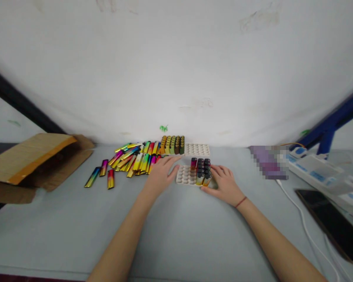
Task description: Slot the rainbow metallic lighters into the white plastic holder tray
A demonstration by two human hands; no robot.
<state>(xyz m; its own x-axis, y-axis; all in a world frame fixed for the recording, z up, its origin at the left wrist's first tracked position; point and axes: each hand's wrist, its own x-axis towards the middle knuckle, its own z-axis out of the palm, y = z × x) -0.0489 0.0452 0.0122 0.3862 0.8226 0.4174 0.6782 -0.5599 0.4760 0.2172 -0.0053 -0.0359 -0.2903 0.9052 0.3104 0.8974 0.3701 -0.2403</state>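
Note:
A white tray with round holes (184,176) lies in front of me. Its right part holds several upright lighters with black tops (204,172); the holes on its left show bare. My right hand (224,183) is curved around the tray's right end, the thumb at the front corner and the fingers along the side. By the tray's left edge is my left hand (161,172), holding nothing, thumb and fingers apart. Behind and left of that hand lies a heap of shiny multicoloured lighters (138,162), partly hidden by it.
Farther back stand a filled block of upright lighters (172,145) and a second white tray (197,149). Some loose lighters (92,177) lie leftward, near an open cardboard box (38,160). At right are a black phone (332,223), a white cable (301,215) and a power strip (314,172).

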